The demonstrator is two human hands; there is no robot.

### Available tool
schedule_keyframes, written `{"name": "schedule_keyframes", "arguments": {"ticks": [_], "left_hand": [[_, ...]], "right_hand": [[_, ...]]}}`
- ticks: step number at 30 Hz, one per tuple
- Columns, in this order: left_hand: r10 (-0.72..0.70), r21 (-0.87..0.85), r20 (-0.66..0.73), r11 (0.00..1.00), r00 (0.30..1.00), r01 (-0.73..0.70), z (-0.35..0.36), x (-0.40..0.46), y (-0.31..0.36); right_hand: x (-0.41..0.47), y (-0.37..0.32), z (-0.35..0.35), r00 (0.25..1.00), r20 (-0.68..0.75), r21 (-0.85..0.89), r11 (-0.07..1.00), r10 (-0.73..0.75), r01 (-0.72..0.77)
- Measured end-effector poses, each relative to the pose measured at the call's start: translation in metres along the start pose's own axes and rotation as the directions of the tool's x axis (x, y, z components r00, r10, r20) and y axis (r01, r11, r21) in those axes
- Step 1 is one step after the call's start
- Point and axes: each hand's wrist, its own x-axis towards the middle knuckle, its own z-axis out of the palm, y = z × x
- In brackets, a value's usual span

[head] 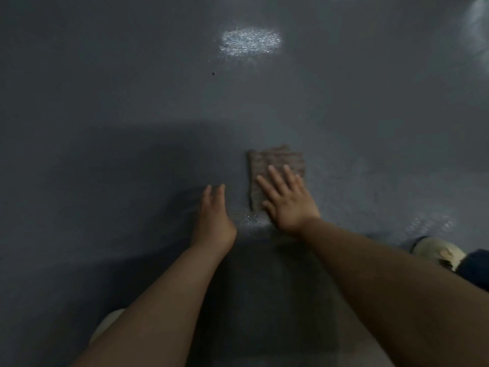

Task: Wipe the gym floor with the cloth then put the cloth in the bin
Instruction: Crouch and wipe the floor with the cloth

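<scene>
Under the right hand [287, 201]: palm flat, fingers straight and spread, pressing the folded cloth [275, 173] onto the gym floor [132, 102]. No curl round the fabric, so it's a press, not a clench. The palm covers the near half of the cloth; the far edge sticks out past the fingertips, and a second folded layer shows at the far corner.

Just left of the cloth, the left hand [214, 210] is extended, fingers straight and holding nothing. Can't tell if it bears on the floor or hovers just above it.

Just near-side of the pressing palm there's a small glistening wet patch. Well beyond the cloth sits a larger shiny patch [250, 41], though it may only be glare. Near-right of the grip is a pale shoe [436, 251], with more sheen beside it.

Judgement: step in hand is the wipe; the bin leg hasn't started and no bin is in view.

To do it well:
- keep the palm flat, with weight centred on the cloth so the fold doesn't peel open
- stroke in overlapping passes, taking the near wet patch first, then pushing out toward the far one
- brace with the left hand if reaching far
- flip the fold once the underside is loaded

Risk: a wet floor could be slick under the shoe.
</scene>
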Motion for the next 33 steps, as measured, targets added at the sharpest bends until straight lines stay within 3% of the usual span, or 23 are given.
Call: {"name": "schedule_keyframes", "arguments": {"ticks": [3,5,7,11,15,18,21,24,26,30,32,33], "left_hand": [[0.001,0.010,-0.005,1.000,1.000,-0.001,0.002,0.004,0.007],[-0.006,0.031,-0.012,1.000,1.000,0.007,0.002,0.006,0.011],[-0.021,0.056,-0.020,0.998,1.000,0.022,0.004,0.008,0.017],[-0.059,0.082,-0.018,0.995,0.998,0.061,0.013,0.009,0.041],[-0.006,0.140,-0.001,0.990,1.000,0.006,0.033,0.014,0.064],[0.026,0.188,0.032,0.982,0.999,-0.031,0.051,0.018,0.078],[0.013,0.227,0.079,0.973,0.997,-0.030,0.065,0.020,0.096],[0.010,0.270,0.097,0.962,0.995,-0.036,0.078,0.021,0.113],[0.026,0.292,0.091,0.955,0.995,-0.052,0.087,0.022,0.125],[0.051,0.302,0.117,0.949,0.992,-0.084,0.105,0.019,0.152],[0.080,0.322,0.128,0.940,0.989,-0.117,0.115,0.018,0.164],[0.098,0.335,0.141,0.932,0.985,-0.140,0.120,0.017,0.168]], "right_hand": [[-0.007,0.030,-0.001,0.965,0.012,0.068,0.963,0.260,-0.260],[-0.007,0.015,-0.003,0.948,0.034,0.150,0.936,0.316,-0.317],[-0.010,-0.015,0.003,0.971,0.038,0.168,0.956,0.237,-0.240],[-0.026,-0.042,0.014,0.990,0.086,0.075,0.992,-0.109,0.103],[-0.018,0.015,0.018,0.985,-0.033,-0.007,0.986,-0.169,0.169],[-0.021,0.080,0.014,0.983,-0.123,0.083,0.988,0.138,-0.128],[-0.034,0.138,0.017,0.922,-0.037,0.161,0.913,0.386,-0.376],[-0.037,0.132,0.014,0.871,-0.002,0.252,0.843,0.491,-0.475],[-0.039,0.104,0.019,0.906,-0.010,0.268,0.874,0.423,-0.405],[-0.051,0.098,0.024,0.992,-0.051,0.141,0.984,0.113,-0.105],[-0.048,0.127,0.024,0.995,-0.077,0.093,0.994,0.065,-0.058],[-0.048,0.143,0.024,0.990,-0.086,0.100,0.989,0.113,-0.104]]}}
